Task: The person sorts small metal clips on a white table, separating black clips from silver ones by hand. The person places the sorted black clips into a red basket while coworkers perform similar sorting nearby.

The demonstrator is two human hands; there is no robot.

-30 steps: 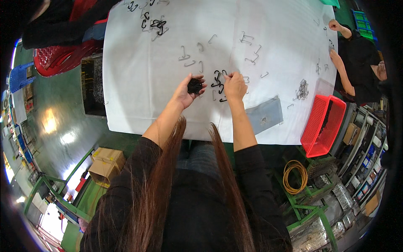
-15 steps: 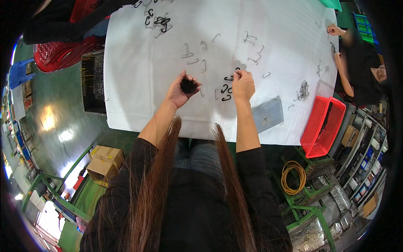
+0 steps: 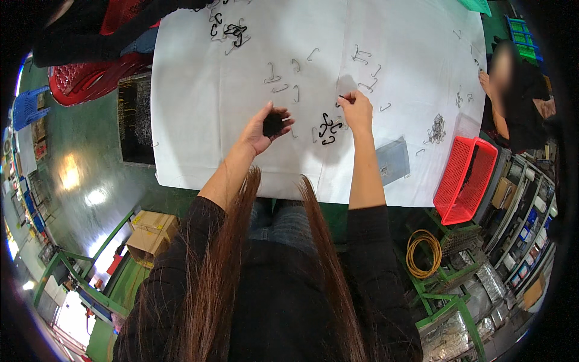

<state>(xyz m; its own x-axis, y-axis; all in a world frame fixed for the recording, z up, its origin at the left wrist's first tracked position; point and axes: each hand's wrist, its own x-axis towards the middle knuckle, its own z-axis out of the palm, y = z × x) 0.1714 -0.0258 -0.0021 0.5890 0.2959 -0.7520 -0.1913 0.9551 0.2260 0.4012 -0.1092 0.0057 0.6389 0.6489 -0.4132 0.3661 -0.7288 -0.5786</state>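
In my left hand (image 3: 260,131), palm turned up and fingers loosely curled, rests a dark black lump (image 3: 273,125); its exact kind is hard to make out. My right hand (image 3: 357,110) pinches a small black hook (image 3: 338,104) between thumb and fingertips, just above the white table cover (image 3: 229,145). Below those fingertips several black hooks (image 3: 327,128) lie in a loose cluster. Thin grey wire hooks (image 3: 296,93) lie scattered beyond and between my hands.
A heap of black hooks (image 3: 236,30) lies at the far left, near another person's dark sleeve (image 3: 129,27). At right are a grey flat sheet (image 3: 393,161), a pile of grey hooks (image 3: 436,129) and a red basket (image 3: 456,187). Another person's hand (image 3: 485,80) rests at the right edge.
My right hand has lifted away from the cluster, up and to the right, and the black hooks there sit differently. My left hand's fingers have straightened somewhat around the black lump.
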